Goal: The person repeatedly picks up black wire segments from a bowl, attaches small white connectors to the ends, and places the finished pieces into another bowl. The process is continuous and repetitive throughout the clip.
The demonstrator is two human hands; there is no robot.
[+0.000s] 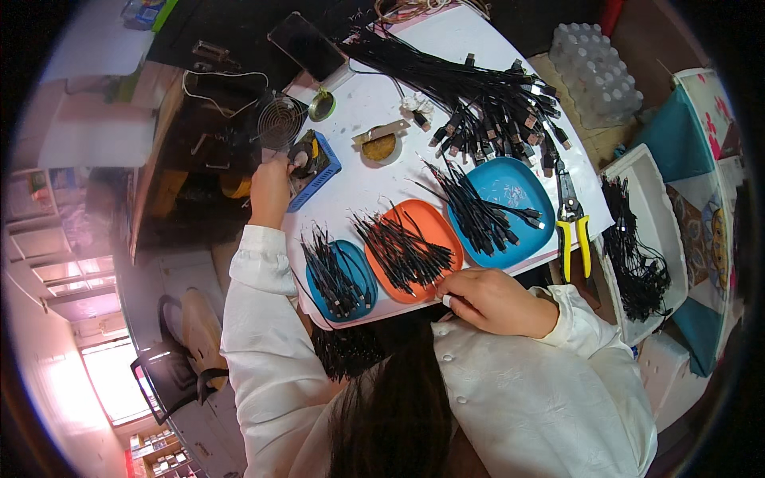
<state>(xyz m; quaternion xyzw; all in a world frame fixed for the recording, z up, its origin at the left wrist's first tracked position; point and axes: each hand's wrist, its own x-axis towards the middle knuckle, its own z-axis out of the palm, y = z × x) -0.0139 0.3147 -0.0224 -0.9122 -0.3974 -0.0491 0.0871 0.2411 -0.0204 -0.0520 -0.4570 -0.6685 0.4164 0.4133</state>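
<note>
My left hand (pixel 271 191) is closed at the left side of a small blue basket (pixel 325 169); whatever its fingers pinch is hidden. My right hand (pixel 498 301) is curled at the near edge of an orange tray (pixel 438 219), fingertips pressed together; I cannot make out what they hold. A small white band or piece shows at one fingertip. Short black cables (pixel 402 251) with bare wire ends lie heaped in the orange tray. More fill a small blue tray (pixel 369 275) to its left and a larger blue tray (pixel 526 179) to its right.
Long black USB cables (pixel 494 103) spread across the far table. A tin of yellowish material (pixel 380 148) stands mid-table with a metal strip across it. Yellow-handled wire strippers (pixel 572 223) lie at the right edge. Beyond are a phone (pixel 307 46) and a white bin (pixel 668 223) holding cables.
</note>
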